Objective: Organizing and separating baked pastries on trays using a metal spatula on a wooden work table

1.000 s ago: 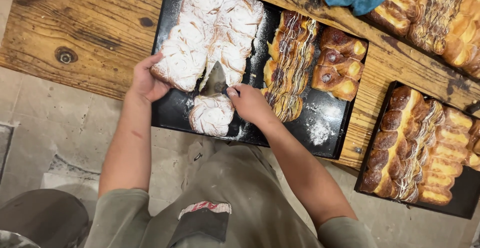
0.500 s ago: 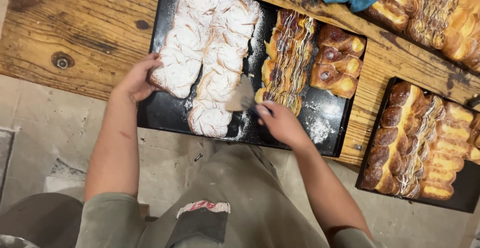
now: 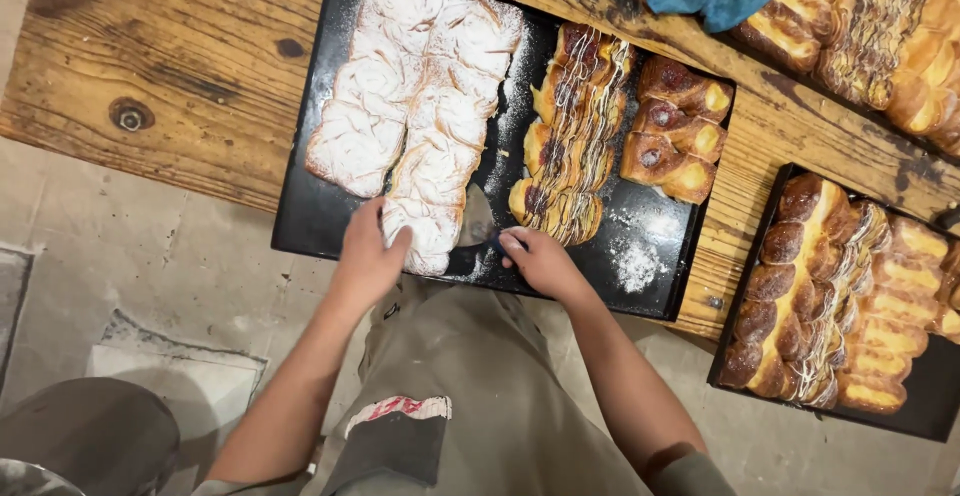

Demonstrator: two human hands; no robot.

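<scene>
- left hand (image 3: 368, 256), fingers loosely curled, rests on the sugared pastry (image 3: 420, 146) at frame centre
- right hand (image 3: 540, 261) clamped on a scraper (image 3: 478, 224) on the black tray (image 3: 300, 226)

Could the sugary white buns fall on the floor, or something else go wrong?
Maybe. The black tray sticks out past the wooden table, so a hard push could tip it. The metal scraper in the right hand sits close to the left hand on the sugar-dusted buns; a slip might nick fingers or squash buns.
</scene>
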